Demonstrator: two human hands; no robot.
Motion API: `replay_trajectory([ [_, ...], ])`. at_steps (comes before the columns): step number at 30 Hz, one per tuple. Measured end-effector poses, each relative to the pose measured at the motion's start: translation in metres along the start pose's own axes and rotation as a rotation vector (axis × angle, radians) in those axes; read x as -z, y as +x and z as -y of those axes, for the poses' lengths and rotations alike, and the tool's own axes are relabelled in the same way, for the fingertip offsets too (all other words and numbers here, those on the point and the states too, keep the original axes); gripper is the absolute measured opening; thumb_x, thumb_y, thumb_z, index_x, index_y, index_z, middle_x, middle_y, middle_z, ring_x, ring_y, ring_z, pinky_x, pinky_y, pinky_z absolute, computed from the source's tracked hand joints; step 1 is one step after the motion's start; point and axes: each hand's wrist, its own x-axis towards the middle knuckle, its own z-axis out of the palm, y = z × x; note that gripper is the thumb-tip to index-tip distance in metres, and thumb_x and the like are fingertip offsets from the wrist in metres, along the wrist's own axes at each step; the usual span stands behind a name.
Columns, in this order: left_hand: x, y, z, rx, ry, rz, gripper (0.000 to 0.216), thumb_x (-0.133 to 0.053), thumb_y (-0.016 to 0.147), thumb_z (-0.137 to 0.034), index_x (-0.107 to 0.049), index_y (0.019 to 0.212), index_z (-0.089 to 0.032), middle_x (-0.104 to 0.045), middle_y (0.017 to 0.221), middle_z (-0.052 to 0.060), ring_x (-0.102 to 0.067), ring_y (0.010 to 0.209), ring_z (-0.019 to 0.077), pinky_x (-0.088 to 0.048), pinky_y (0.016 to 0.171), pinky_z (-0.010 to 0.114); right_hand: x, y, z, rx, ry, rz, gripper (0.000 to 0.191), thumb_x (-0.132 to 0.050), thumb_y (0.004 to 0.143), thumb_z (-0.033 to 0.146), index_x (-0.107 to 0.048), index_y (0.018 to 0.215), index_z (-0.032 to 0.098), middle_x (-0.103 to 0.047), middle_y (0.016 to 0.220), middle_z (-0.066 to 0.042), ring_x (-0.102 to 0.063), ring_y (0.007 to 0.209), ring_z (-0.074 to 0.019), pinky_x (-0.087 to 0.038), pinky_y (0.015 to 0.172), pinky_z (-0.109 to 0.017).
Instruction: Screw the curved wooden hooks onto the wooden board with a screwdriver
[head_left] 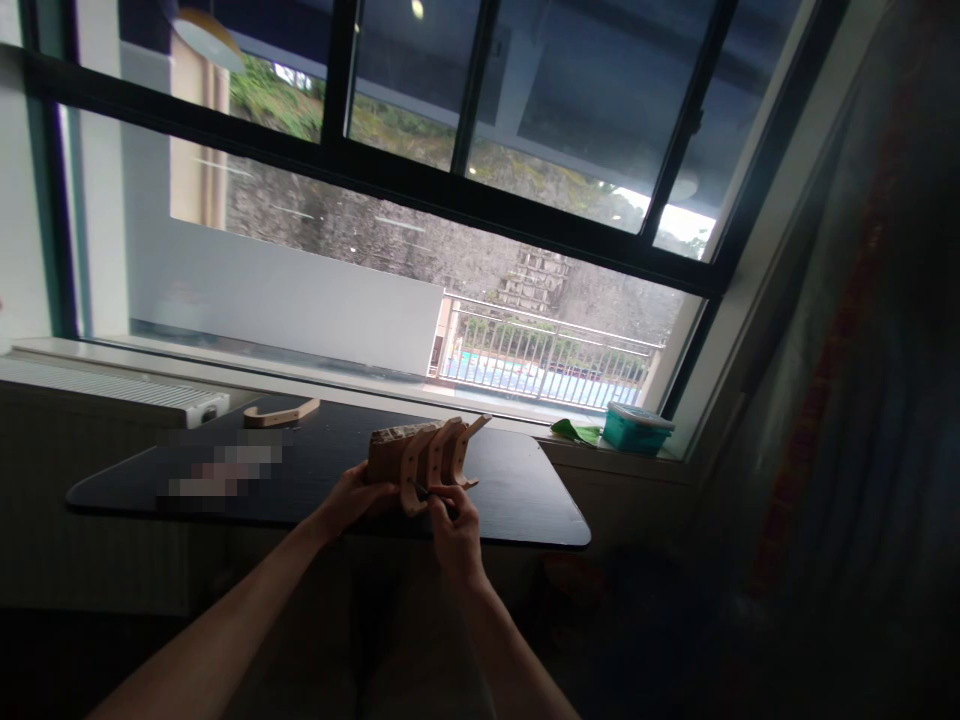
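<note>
A wooden piece with several curved hooks (426, 452) stands on the dark tabletop (517, 490) near its front edge. My left hand (352, 497) grips the piece at its left end and steadies it. My right hand (454, 525) is closed around a thin dark tool (424, 491), whose tip touches the lower part of one hook. A separate curved wooden hook (281, 412) lies further back on the tabletop to the left.
A blurred patch (225, 465) covers part of the table's left side. On the window sill at the right sit a teal box (636, 428) and a green leaf-like item (576, 432). A white radiator (112, 395) runs along the left below the large window.
</note>
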Motion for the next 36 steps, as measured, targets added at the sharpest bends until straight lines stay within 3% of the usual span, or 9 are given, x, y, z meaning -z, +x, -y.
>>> replay_trajectory([
  [4, 0.000, -0.001, -0.001, -0.009, 0.011, -0.001, 0.046, -0.080, 0.048, -0.031, -0.067, 0.088, -0.013, -0.070, 0.074, 0.002, -0.065, 0.070, 0.0225, -0.050, 0.063, 0.031, 0.003, 0.003, 0.003, -0.028, -0.014, 0.002, 0.024, -0.041, 0.090, 0.025, -0.063, 0.094, 0.018, -0.072, 0.083, -0.004, -0.068, 0.078, -0.0155, -0.049, 0.065, -0.022],
  [8, 0.000, -0.001, 0.000, -0.016, 0.021, -0.002, 0.047, -0.081, 0.048, -0.032, -0.067, 0.088, -0.013, -0.070, 0.074, 0.002, -0.064, 0.071, 0.0232, -0.050, 0.063, 0.031, 0.024, 0.007, 0.011, 0.061, -0.109, 0.082, 0.023, -0.056, 0.082, 0.026, -0.062, 0.104, 0.022, -0.072, 0.087, -0.003, -0.067, 0.076, -0.0192, -0.047, 0.066, -0.027],
  [12, 0.000, 0.000, 0.003, -0.020, 0.020, -0.001, 0.051, -0.083, 0.045, -0.033, -0.066, 0.089, -0.012, -0.071, 0.076, 0.003, -0.064, 0.073, 0.0242, -0.050, 0.067, 0.032, 0.036, 0.011, 0.016, 0.213, -0.193, 0.199, 0.014, -0.055, 0.079, 0.017, -0.066, 0.087, 0.023, -0.070, 0.086, -0.004, -0.065, 0.077, -0.0188, -0.043, 0.067, -0.026],
  [16, 0.001, 0.001, 0.005, -0.014, 0.010, 0.008, 0.054, -0.083, 0.046, -0.032, -0.065, 0.094, -0.012, -0.072, 0.080, 0.003, -0.065, 0.076, 0.0237, -0.051, 0.070, 0.032, 0.035, 0.013, 0.015, 0.267, -0.215, 0.251, 0.015, -0.052, 0.082, 0.017, -0.065, 0.077, 0.021, -0.068, 0.077, -0.005, -0.063, 0.071, -0.0181, -0.042, 0.065, -0.026],
  [20, 0.001, 0.001, 0.006, -0.003, -0.002, 0.014, 0.055, -0.083, 0.047, -0.034, -0.065, 0.095, -0.013, -0.072, 0.078, 0.003, -0.065, 0.073, 0.0235, -0.051, 0.067, 0.032, 0.030, 0.009, 0.012, 0.217, -0.170, 0.218, 0.014, -0.052, 0.082, 0.019, -0.066, 0.080, 0.021, -0.069, 0.078, -0.005, -0.064, 0.074, -0.0178, -0.043, 0.069, -0.026],
  [24, 0.000, 0.000, 0.004, 0.002, -0.006, 0.019, 0.054, -0.083, 0.048, -0.032, -0.065, 0.095, -0.013, -0.072, 0.079, 0.003, -0.066, 0.074, 0.0241, -0.052, 0.067, 0.033, 0.019, 0.004, 0.006, 0.043, -0.083, 0.093, 0.020, -0.047, 0.088, 0.027, -0.065, 0.092, 0.020, -0.071, 0.081, -0.003, -0.066, 0.075, -0.0172, -0.046, 0.069, -0.025],
  [28, 0.000, 0.000, 0.004, -0.002, -0.011, 0.016, 0.056, -0.084, 0.047, -0.034, -0.065, 0.095, -0.013, -0.072, 0.079, 0.004, -0.067, 0.076, 0.0261, -0.053, 0.067, 0.034, 0.007, 0.004, -0.002, -0.103, -0.005, 0.019, 0.028, -0.039, 0.091, 0.028, -0.064, 0.087, 0.018, -0.072, 0.077, -0.003, -0.067, 0.071, -0.0152, -0.048, 0.063, -0.023],
  [33, 0.000, -0.001, 0.004, -0.016, -0.003, 0.014, 0.058, -0.085, 0.045, -0.036, -0.066, 0.095, -0.014, -0.073, 0.083, 0.004, -0.067, 0.078, 0.0266, -0.054, 0.069, 0.034, 0.019, 0.010, 0.002, -0.117, -0.047, 0.075, 0.020, -0.050, 0.086, 0.030, -0.066, 0.092, 0.019, -0.073, 0.079, -0.003, -0.067, 0.071, -0.0183, -0.048, 0.062, -0.027],
  [36, 0.000, -0.001, 0.002, -0.022, 0.005, 0.013, 0.056, -0.085, 0.044, -0.036, -0.067, 0.093, -0.013, -0.073, 0.080, 0.003, -0.067, 0.075, 0.0252, -0.053, 0.066, 0.033, 0.034, 0.012, 0.011, -0.042, -0.133, 0.134, 0.029, -0.060, 0.079, 0.027, -0.063, 0.106, 0.021, -0.073, 0.086, -0.005, -0.067, 0.077, -0.0224, -0.047, 0.066, -0.030],
])
